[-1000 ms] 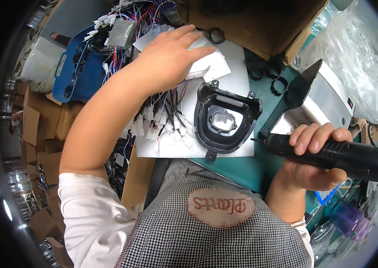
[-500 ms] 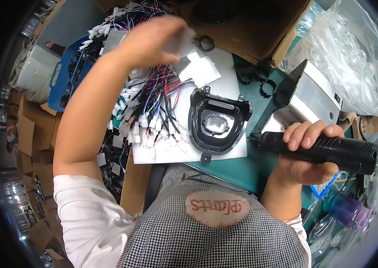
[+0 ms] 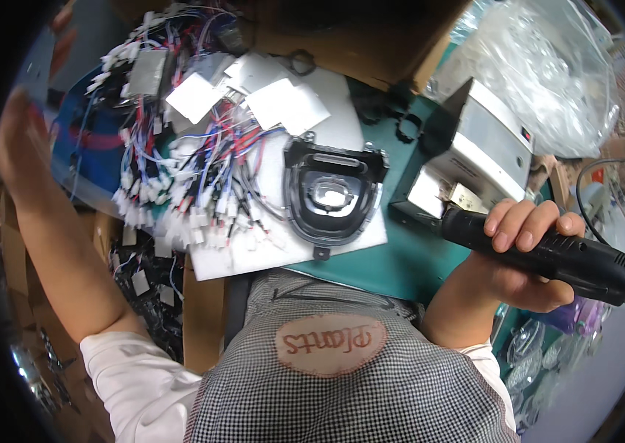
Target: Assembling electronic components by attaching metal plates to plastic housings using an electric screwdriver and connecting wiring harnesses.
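My right hand (image 3: 530,247) is wrapped around a black electric screwdriver (image 3: 548,255), its corded end to the right and its front end toward the bench. Far out at the left rim, my left hand (image 3: 23,140) is smeared by motion beside a blue bin (image 3: 87,144); its fingers and anything in them cannot be made out. In front of me a black lamp housing (image 3: 331,196) with a clear lens in its middle lies on a white foam sheet (image 3: 228,258). Wire harnesses (image 3: 202,192) with white connectors and square silvery plates (image 3: 272,100) spread left of the housing.
Behind the foam sheet stands a cardboard box (image 3: 371,44). A silver metal box (image 3: 493,144) and black rings (image 3: 406,127) sit on the green bench mat (image 3: 401,247). At the right back lies a clear plastic bag (image 3: 526,81). Another person's blurred fingers (image 3: 61,48) show at upper left.
My left hand has swung from above the harnesses and plates out to the far left. The view has turned, and my right hand still grips the screwdriver.
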Motion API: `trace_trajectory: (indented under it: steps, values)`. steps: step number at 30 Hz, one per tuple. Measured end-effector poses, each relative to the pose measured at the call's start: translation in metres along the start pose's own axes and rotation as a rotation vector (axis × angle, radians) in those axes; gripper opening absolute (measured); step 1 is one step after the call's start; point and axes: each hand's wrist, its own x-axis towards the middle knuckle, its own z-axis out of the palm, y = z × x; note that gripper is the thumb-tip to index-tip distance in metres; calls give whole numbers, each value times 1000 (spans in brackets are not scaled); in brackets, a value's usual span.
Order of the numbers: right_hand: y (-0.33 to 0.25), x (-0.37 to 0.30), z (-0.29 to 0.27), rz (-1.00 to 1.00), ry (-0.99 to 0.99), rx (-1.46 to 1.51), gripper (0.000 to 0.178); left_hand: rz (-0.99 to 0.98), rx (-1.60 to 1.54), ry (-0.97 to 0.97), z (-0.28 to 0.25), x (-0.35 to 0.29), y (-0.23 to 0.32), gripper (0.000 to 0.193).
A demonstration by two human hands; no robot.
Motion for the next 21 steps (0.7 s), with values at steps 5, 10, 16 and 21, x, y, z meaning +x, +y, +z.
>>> trace_trajectory:
  steps: [5, 10, 16, 21]
  values:
    - [-25, -3, -11, -63, 23, -191, 74, -281, -216, -379, 62, -52, 19, 107]
    - [-23, -7, -18, -45, 41, -248, 72, -393, -278, -484, 114, -76, 55, 105]
    - [-13, -11, -19, -20, 52, -305, 71, -378, -310, -521, 130, -87, 60, 95]
    - [-18, -10, -17, -15, 51, -280, 73, -339, -278, -534, 135, -94, 57, 97]
